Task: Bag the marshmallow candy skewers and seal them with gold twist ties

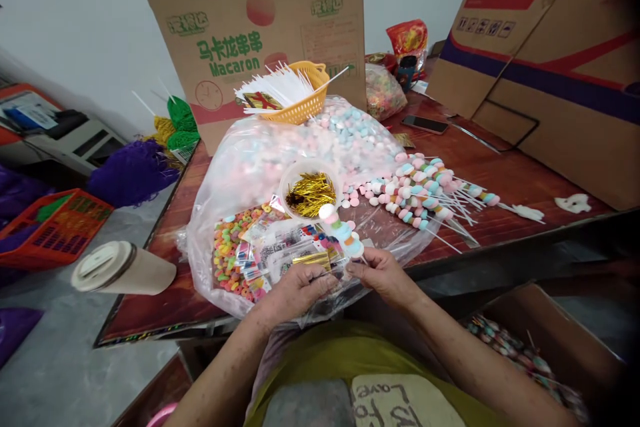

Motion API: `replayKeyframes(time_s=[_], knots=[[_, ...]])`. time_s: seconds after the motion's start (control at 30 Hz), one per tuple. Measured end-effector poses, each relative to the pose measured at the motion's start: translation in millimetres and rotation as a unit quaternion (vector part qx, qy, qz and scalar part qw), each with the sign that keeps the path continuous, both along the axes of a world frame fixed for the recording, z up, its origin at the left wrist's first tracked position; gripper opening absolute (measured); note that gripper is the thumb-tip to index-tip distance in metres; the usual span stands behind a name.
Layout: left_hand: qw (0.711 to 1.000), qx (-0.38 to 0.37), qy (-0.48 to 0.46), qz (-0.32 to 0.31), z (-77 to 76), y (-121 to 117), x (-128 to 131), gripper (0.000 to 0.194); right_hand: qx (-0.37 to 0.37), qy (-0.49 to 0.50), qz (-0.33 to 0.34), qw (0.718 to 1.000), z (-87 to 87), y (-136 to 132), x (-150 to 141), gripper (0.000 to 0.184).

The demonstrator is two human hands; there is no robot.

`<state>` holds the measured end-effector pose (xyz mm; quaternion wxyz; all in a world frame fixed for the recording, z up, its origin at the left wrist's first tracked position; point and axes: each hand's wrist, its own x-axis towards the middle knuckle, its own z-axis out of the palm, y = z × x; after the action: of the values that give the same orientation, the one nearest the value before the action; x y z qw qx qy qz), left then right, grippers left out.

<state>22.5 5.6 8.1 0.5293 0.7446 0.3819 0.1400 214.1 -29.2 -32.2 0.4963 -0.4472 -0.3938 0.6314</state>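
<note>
Wears olive clothing (330,347) at bottom edge. Shows open carton (575,333) low at right, below table (145,320), with more skewers inside. Has right hand (385,277) clamped by thumb and fingertips on lower end of candy skewer (343,235), pink, white and blue, tilted up-left, above clear plastic (200,270) at near table edge. Has left hand (303,290) just beside, thumb and fingers near together over clear film; cannot tell if clamped. Shows printed packets (265,257) and gold strips (311,259) just past left hand, colored candy rings (233,243) to the left, lidded cup (150,271) tipped at left table edge. Further, has round tub (284,181) holding gold ties (315,193); skewer pile (425,190) to the right. Behind, shows bagged pastel candies (345,130), phone (425,124) lying flat at right, yellow basket (303,109) with white sticks (287,87). At back, has Macaron carton (225,3) upright and larger carton (545,60) at right.
</note>
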Motion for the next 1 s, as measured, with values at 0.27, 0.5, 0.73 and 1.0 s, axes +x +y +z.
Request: replayKeyframes(time_s=[0.27, 0.5, 0.73, 1.0], knots=[[0.986, 0.155, -0.015, 0.063, -12.0, -6, -8, 0.027, 0.030, -0.025, -0.097, 0.994, -2.6, 5, 11, 0.034], [0.954, 0.280, -0.099, 0.023, -13.5, 7, -31, 0.024, 0.267, -0.365, -0.070, 0.889, 24.1, -26, 71, 0.017], [0.935, 0.347, -0.068, -0.009, -7.5, 17, -38, 0.024, 0.426, -0.517, -0.074, 0.739, 37.1, -32, 82, 0.028], [0.918, 0.392, -0.057, -0.026, -0.7, 22, -42, 0.021, 0.463, -0.697, -0.018, 0.547, 53.5, -38, 97, 0.036]])
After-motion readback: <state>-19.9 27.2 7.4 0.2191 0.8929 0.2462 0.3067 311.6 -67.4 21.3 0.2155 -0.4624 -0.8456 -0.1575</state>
